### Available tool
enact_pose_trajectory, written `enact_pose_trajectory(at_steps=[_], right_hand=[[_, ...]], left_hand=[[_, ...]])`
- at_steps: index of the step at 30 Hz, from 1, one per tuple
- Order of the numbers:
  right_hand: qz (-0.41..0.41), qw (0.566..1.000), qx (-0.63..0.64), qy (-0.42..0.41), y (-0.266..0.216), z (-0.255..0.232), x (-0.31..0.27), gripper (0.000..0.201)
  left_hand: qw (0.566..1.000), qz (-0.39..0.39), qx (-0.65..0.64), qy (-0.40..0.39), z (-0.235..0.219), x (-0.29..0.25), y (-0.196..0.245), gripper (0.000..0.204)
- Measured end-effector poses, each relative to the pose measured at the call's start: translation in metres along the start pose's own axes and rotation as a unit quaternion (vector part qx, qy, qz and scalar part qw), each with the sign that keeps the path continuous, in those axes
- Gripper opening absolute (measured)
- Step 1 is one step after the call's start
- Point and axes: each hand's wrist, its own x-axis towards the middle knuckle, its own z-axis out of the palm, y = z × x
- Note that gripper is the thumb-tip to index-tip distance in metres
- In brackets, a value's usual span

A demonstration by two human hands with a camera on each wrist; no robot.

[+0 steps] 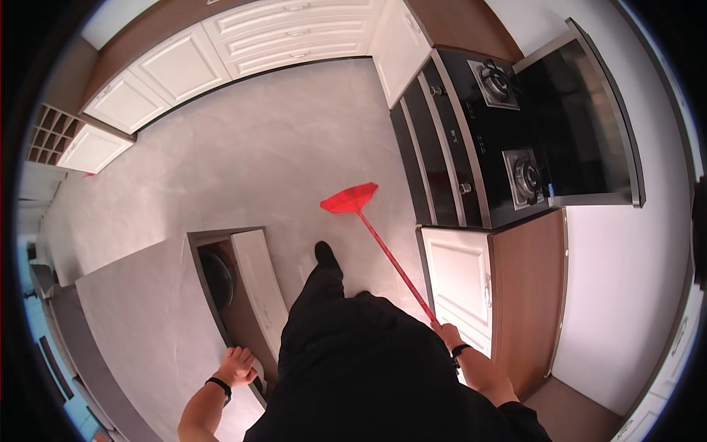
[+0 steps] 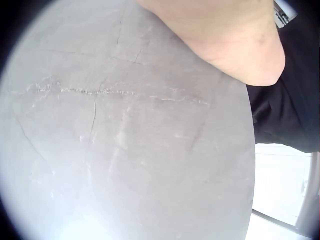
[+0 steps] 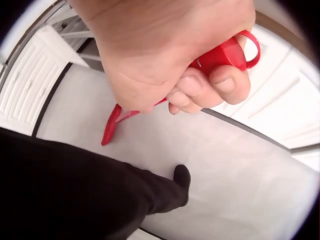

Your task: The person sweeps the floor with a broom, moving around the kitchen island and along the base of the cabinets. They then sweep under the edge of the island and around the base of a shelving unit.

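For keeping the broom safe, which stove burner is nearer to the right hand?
The burner beside the small blue object; the other burner lies farther from the right hand.

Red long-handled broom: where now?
In the head view, just right of centre, the red long-handled broom slants from the person's right hand up to its head, left of the black two-burner gas stove.

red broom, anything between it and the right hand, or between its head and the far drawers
Nothing visible: the right hand grips the red broom directly, and only bare floor shows between the broom's head and the far drawers.
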Motion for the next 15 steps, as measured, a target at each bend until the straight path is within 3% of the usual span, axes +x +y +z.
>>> enact_pose_trajectory(at_steps=[2,4,5,6,9,11,15], right_hand=[[-0.07,0.994,-0.087,0.005,-0.027,0.001,0.037,0.065],[-0.163,0.981,-0.097,0.036,-0.074,-0.012,0.071,0.063],[-0.069,0.997,-0.005,0.043,-0.104,-0.017,0.09,0.067],[-0.044,0.997,0.042,0.05,-0.138,-0.033,0.094,0.072],[-0.082,0.992,0.08,0.051,-0.207,-0.073,0.109,0.069],[-0.05,0.99,0.129,-0.005,-0.252,-0.125,0.07,0.068],[-0.071,0.979,0.188,-0.029,-0.236,-0.131,0.051,0.064]], left_hand=[[1.0,-0.005,-0.003,-0.008,-0.001,0.0,0.0,0.022],[1.0,0.007,-0.015,-0.014,-0.004,0.001,-0.002,0.02],[1.0,0.007,-0.012,-0.012,-0.005,0.0,-0.001,0.02],[1.0,0.003,-0.01,-0.018,-0.005,0.0,-0.001,0.02],[1.0,0.005,-0.012,-0.005,-0.007,0.001,-0.003,0.02],[1.0,0.011,-0.014,0.009,-0.006,0.001,-0.001,0.018],[0.999,0.017,-0.021,0.017,-0.009,0.0,-0.003,0.017]])
